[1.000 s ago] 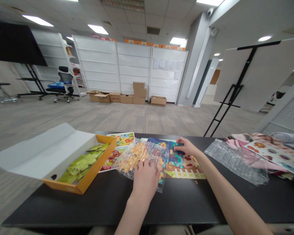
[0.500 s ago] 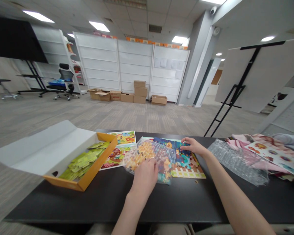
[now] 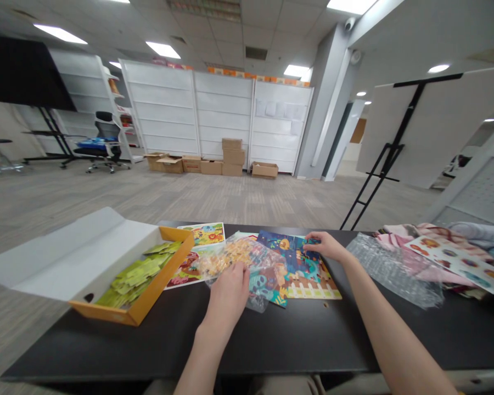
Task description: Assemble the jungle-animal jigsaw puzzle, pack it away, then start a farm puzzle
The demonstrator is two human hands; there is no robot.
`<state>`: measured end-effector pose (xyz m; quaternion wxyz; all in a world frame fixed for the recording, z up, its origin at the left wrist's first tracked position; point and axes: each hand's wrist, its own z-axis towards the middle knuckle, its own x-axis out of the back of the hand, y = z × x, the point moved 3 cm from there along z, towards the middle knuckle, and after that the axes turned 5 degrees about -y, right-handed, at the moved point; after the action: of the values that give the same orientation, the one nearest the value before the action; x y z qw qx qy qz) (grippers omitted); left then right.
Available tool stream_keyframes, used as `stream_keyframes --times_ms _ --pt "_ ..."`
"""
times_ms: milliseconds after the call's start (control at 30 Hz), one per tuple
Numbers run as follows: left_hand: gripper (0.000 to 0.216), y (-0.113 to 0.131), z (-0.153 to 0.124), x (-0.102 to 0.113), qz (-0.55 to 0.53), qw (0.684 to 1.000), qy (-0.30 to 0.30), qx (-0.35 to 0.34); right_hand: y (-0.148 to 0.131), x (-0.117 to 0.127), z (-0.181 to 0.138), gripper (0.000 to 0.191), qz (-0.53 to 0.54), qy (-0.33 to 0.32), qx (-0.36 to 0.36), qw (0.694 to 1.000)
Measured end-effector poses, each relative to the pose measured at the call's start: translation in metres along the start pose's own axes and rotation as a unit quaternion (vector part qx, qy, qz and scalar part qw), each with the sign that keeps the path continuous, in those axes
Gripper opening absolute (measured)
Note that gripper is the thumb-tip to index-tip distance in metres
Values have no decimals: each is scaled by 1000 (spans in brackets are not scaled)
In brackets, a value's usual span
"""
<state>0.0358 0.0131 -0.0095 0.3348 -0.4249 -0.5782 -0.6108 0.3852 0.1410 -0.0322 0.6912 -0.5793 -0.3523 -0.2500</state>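
My left hand [image 3: 233,282] has its fingers closed on a clear plastic bag [image 3: 226,255] of loose, mostly orange-yellow jigsaw pieces. The bag lies partly over a colourful jigsaw puzzle [image 3: 308,271] with dark blue sky and a white fence along its lower edge. At the puzzle's upper right edge, my right hand [image 3: 327,245] has thumb and fingers bent together on the dark blue part; the fingertips are small and partly hidden. Beyond the bag's left side lie picture sheets [image 3: 208,233] with cartoon animals.
An orange box [image 3: 134,312] with its white lid [image 3: 78,247] raised holds many green packets [image 3: 142,274] on the left. Crumpled clear wrap [image 3: 395,269], pink cloth [image 3: 420,258] and a sticker sheet [image 3: 456,260] lie right. A small brown bit [image 3: 325,305] sits on the black table [image 3: 288,345].
My left hand has pulled the bag leftward, uncovering more of the puzzle. My right hand stays at the puzzle's upper right edge. The whole view has shifted slightly.
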Motion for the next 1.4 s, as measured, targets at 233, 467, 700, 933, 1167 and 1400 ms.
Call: stream_keyframes --times_ms 233,467,700,933,1167,1400 --pt "27 13 -5 -4 102 994 -18 -20 -7 1 -4 40 26 -7 -9 1000" --pt "26 15 -9 -2 98 994 -33 -31 -4 1 -15 47 107 -69 -74 989" --pt "27 16 -12 -5 93 995 -30 -33 8 8 -23 55 174 -89 -163 967" --pt "29 19 -10 -4 94 995 -32 -10 7 16 -31 57 241 -88 -178 950" --pt "27 21 -9 -10 97 994 -4 -41 5 13 -40 62 272 -199 -155 929" --pt "28 18 -8 -11 86 995 -8 -39 -3 22 -45 59 305 -179 -113 929"
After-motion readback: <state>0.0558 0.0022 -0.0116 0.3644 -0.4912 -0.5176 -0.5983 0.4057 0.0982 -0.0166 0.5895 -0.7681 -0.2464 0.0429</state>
